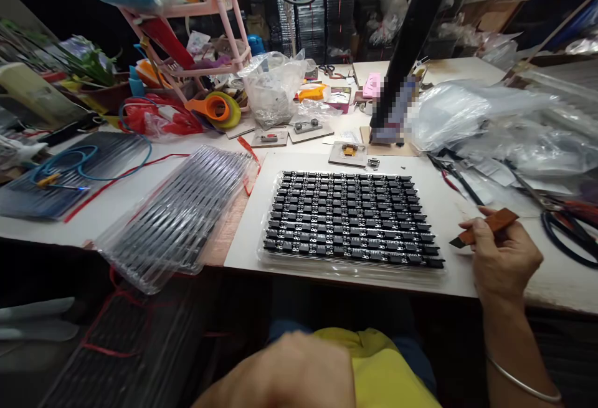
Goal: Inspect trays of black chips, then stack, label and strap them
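Note:
My right hand (504, 258), at the right of the table, is closed around a short knife-like tool (493, 227) with an orange-brown grip and a dark, slanted tip. The tip points left toward a clear plastic tray (350, 266), without touching it. Rows of small black parts with metal pins (346, 218) fill this tray. Low in front of the yellow clothing, my left hand (299, 370) is blurred, and its fingers cannot be made out. Beyond the tray lies a small block with a yellow piece on it (349, 151), beside a loose small part (373, 162).
Stacked clear trays (187, 202) overhang the table edge at left. Scissors with dark handles (567, 227) lie at far right. A black upright tool (406, 47) stands behind, near plastic bags (458, 112). A pink rack (187, 9) holds supplies at back left.

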`<state>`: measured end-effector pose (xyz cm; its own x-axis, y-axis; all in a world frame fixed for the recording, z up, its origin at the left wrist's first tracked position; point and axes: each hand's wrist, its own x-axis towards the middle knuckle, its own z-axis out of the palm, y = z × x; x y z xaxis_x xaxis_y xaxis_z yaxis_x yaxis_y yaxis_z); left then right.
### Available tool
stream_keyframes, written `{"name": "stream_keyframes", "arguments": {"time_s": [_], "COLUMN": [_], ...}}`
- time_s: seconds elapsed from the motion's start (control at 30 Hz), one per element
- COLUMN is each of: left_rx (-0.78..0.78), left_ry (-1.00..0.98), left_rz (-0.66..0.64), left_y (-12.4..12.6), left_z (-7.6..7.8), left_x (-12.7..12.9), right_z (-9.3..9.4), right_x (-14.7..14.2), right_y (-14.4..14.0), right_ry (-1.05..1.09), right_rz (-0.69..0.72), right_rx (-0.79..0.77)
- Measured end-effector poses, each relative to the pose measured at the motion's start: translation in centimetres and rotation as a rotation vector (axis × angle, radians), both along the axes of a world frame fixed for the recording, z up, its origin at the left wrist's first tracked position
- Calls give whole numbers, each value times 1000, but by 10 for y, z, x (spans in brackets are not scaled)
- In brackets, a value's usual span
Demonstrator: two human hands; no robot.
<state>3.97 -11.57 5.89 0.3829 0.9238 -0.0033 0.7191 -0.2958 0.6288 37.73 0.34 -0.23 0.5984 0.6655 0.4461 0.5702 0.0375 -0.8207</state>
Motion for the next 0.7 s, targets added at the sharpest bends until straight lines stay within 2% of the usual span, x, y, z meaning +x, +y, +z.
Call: {"name": "stream_keyframes", "arguments": {"time_s": [0.07,0.13,0.3,0.4,0.53,0.7], "left_rx": [3,18,122,110,58,81], "left_ry": [-35,-47,85,118,56,8], "left_rz": [-33,-53,71,89,68,59], "left_y": [10,21,39,41,42,41], "left_z": [-3,-13,-42,-43,-38,-42], "left_x": [16,31,48,47,44,43], "right_z": [2,2,-2,-3,-2,-2], "right_x": [-1,-1,2,3,3,3], "right_y": [0,0,1,1,0,0], "right_ry": [19,27,18,40,66,101], "right_rz": [14,21,44,62,74,98], "right_rx": [0,-2,-3,-5,4,-6]}}
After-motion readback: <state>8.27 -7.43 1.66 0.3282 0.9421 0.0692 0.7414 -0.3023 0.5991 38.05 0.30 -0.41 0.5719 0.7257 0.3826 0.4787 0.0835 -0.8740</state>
